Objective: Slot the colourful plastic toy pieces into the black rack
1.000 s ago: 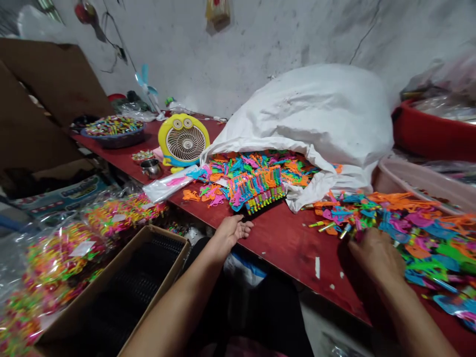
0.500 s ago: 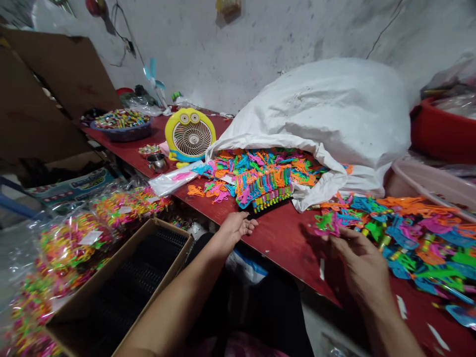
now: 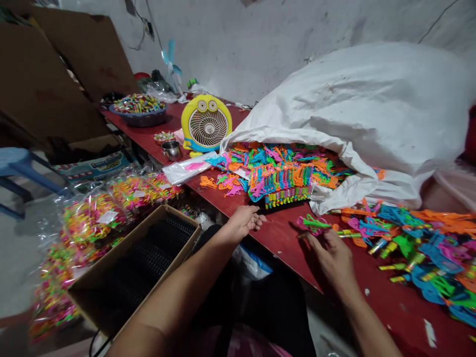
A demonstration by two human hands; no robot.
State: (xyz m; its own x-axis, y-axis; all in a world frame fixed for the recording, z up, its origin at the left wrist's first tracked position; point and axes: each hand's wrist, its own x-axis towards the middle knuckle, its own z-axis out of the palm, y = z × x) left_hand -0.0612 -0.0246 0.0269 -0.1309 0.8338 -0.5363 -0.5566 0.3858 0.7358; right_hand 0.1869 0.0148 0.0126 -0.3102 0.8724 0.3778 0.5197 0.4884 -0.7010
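Note:
My left hand (image 3: 245, 221) is curled closed at the near left corner of a black tray (image 3: 288, 206), its thumb by the tray's edge. In the tray, small bright plastic toys stand in tight rows (image 3: 280, 181), with yellow-banded tubes along the front. My right hand (image 3: 332, 253) pinches pink and green plastic toys (image 3: 313, 224) above the red table (image 3: 277, 238), to the right of the tray. A yellow-banded tube (image 3: 345, 233) shows just beyond its fingers. Loose toys with tubes (image 3: 416, 253) lie heaped on the right.
A big white sack (image 3: 357, 99) spills more toys behind the tray. A yellow fan (image 3: 208, 124), metal cup (image 3: 171, 150) and basin of tubes (image 3: 139, 116) stand further left. Below are a carton of black trays (image 3: 186, 238) and bagged toys (image 3: 92, 218).
My right hand has moved left toward the tray with the pink and green toys. My left hand stays by the tray corner. The view has turned slightly left.

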